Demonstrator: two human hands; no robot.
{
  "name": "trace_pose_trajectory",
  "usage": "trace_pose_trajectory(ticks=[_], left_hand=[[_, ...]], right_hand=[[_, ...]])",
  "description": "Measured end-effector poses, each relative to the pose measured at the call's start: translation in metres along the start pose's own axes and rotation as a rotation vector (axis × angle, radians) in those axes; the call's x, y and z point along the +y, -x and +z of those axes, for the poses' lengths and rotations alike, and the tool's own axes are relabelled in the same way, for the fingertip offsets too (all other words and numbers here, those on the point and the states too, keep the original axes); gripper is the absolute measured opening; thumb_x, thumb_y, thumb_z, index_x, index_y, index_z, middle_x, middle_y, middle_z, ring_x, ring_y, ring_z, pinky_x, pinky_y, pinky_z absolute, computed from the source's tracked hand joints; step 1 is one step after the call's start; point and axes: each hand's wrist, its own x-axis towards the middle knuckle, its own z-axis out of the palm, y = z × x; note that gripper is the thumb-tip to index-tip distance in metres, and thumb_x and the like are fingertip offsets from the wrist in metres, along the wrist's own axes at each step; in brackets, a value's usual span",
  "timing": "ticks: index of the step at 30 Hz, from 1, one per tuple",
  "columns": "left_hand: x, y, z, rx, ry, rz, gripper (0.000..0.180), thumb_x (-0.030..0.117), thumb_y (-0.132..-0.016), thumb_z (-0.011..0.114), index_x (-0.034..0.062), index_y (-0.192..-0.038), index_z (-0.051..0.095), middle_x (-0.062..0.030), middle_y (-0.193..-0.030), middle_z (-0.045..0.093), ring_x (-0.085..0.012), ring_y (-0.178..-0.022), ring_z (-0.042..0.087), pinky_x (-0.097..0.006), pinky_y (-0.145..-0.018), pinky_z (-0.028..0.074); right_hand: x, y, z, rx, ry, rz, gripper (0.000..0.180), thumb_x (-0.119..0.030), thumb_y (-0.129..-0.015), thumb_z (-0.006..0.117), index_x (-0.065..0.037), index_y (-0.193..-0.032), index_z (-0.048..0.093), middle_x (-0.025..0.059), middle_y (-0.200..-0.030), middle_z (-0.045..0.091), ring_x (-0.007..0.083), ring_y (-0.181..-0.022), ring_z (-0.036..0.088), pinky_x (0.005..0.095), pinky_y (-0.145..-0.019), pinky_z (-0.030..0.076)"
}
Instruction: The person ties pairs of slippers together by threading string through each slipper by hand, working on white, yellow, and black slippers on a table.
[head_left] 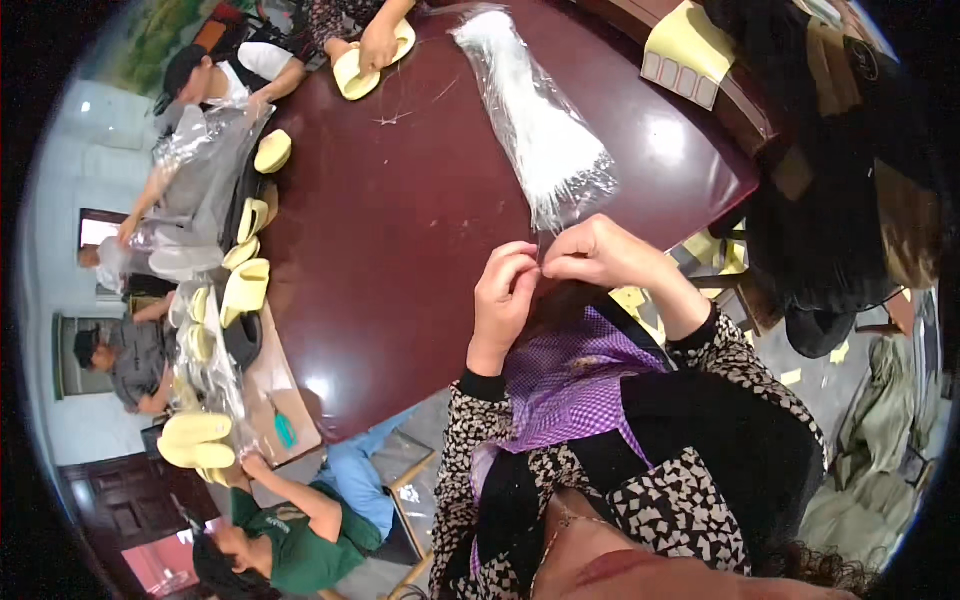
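My left hand (503, 297) and my right hand (598, 254) are raised close together at the near edge of a dark red round table (400, 220). Their fingertips pinch something thin between them, too small to make out. Just beyond my fingers lies a long clear plastic bag of white strands (535, 115), stretching away across the table. Its near end almost touches my right hand. My sleeves are black and white patterned, over a purple checked apron (575, 385).
Several pale yellow slippers (245, 285) and clear bags lie along the table's left side. Another person's hands hold a yellow slipper (362, 62) at the far edge. Other people sit at the left and lower left. A dark garment (840, 200) hangs at the right.
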Motion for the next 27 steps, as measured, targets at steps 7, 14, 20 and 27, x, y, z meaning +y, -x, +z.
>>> trace_pose_trajectory(ticks=[7, 14, 20, 27], left_hand=[[0.005, 0.015, -0.008, 0.239, 0.896, -0.433, 0.005, 0.004, -0.091, 0.047, 0.0032, -0.09, 0.052, -0.0152, -0.094, 0.061, -0.0188, -0.075, 0.061, -0.031, -0.069, 0.05], [0.003, 0.062, -0.033, 0.454, 1.101, -0.572, 0.003, 0.004, -0.09, 0.048, 0.004, -0.088, 0.051, -0.0075, -0.071, 0.054, -0.0174, -0.063, 0.056, -0.032, -0.061, 0.049], [0.019, 0.114, -0.051, 0.573, 1.189, -0.6, 0.002, 0.004, -0.088, 0.049, 0.0042, -0.087, 0.05, -0.0057, -0.066, 0.049, -0.0157, -0.057, 0.051, -0.033, -0.059, 0.049], [0.046, 0.18, -0.127, 0.902, 0.921, -0.387, 0.007, 0.0, -0.084, 0.047, 0.0043, -0.086, 0.051, -0.0062, -0.059, 0.046, -0.0186, -0.056, 0.049, -0.035, -0.053, 0.044]], right_hand=[[0.016, -0.043, -0.018, -0.034, 0.791, -0.218, 0.045, -0.015, -0.074, 0.068, -0.012, -0.117, 0.056, 0.0092, -0.124, 0.053, 0.0284, -0.117, 0.046, 0.0426, -0.097, 0.034], [0.078, -0.058, -0.008, -0.158, 0.915, -0.226, 0.06, -0.012, -0.073, 0.068, -0.017, -0.129, 0.048, 0.0054, -0.138, 0.041, 0.0296, -0.131, 0.031, 0.0463, -0.104, 0.026], [0.066, -0.069, -0.018, -0.21, 0.961, -0.075, 0.052, -0.016, -0.083, 0.06, -0.017, -0.132, 0.044, 0.0019, -0.141, 0.037, 0.0272, -0.134, 0.026, 0.048, -0.107, 0.022], [0.089, -0.076, -0.033, -0.122, 1.0, 0.0, 0.056, -0.014, -0.081, 0.06, -0.016, -0.135, 0.041, 0.004, -0.141, 0.037, 0.028, -0.134, 0.026, 0.0472, -0.106, 0.022]])
